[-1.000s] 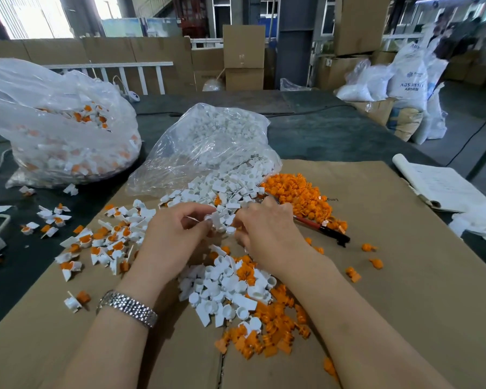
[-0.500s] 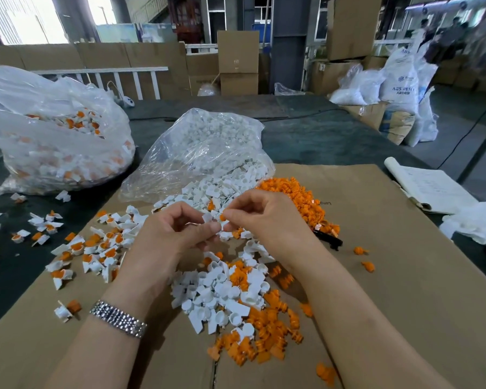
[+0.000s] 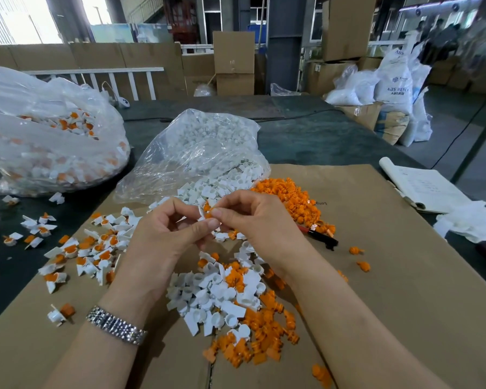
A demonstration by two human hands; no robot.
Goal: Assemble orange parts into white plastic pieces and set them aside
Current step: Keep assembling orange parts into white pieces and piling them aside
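Both hands have lifted off the pile since a second ago and now meet in the air above it. Left hand (image 3: 169, 234) pinches a white plastic piece (image 3: 201, 214) between thumb and curled fingers; right hand (image 3: 253, 220) pinches an orange part (image 3: 208, 214) with thumb and forefinger, pressed against the white piece. How far it is seated, cannot tell.

Around: mixed pile (image 3: 227, 301) of loose white and orange bits sits directly under the wrists on the cardboard sheet (image 3: 390, 290). Orange heap (image 3: 289, 197) just right of the hands, a red-and-black tool (image 3: 320, 237) at its near edge. Finished pieces (image 3: 87, 251) spread left of the left hand, some spilling off the cardboard onto the dark table (image 3: 320, 138). One finished piece (image 3: 59, 314) lies alone near the left forearm. Metal watch (image 3: 115, 325) on the left wrist.

Counts: two clear bags, bag of white pieces (image 3: 197, 153) open behind the hands, bag of finished pieces (image 3: 48, 141) far left. One open notebook (image 3: 424, 186) and one white cloth (image 3: 469, 223) at the right edge. Three stray orange bits lie right of the tool; loose parts too many to count.

Room: bare cardboard to the right and near-right of the right forearm; left side crowded. Table's right edge drops off beside the notebook.
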